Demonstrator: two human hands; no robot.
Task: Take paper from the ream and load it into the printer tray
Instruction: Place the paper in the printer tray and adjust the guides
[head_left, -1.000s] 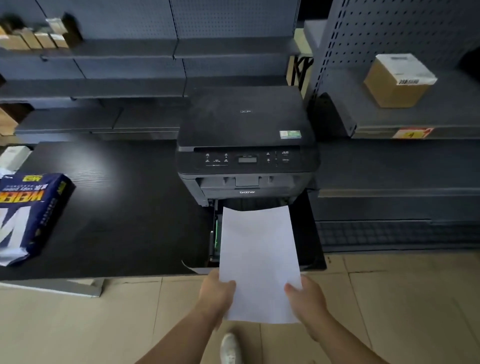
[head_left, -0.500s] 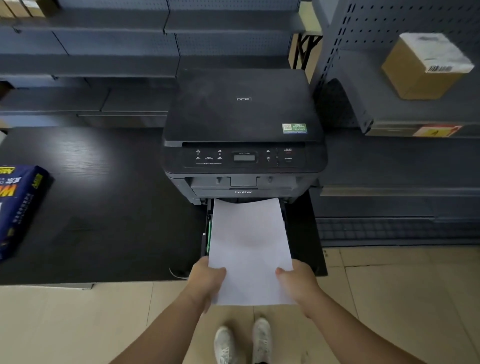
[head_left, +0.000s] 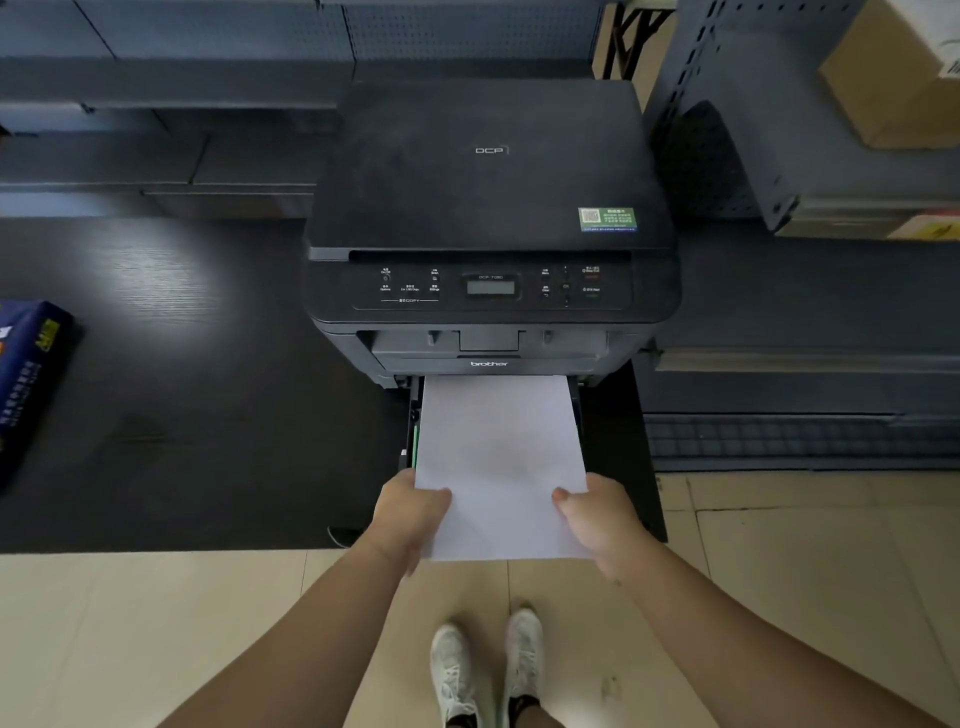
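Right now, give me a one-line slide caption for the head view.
Both hands, left and right, slide white paper into the printer tray.

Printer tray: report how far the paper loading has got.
Done: paper is out of the ream, which lies on the table at far left. In hand: left hand and right hand grip the near corners; the far edge sits under the printer front, over the open tray. Left: lay the paper flat in the tray, then close it.
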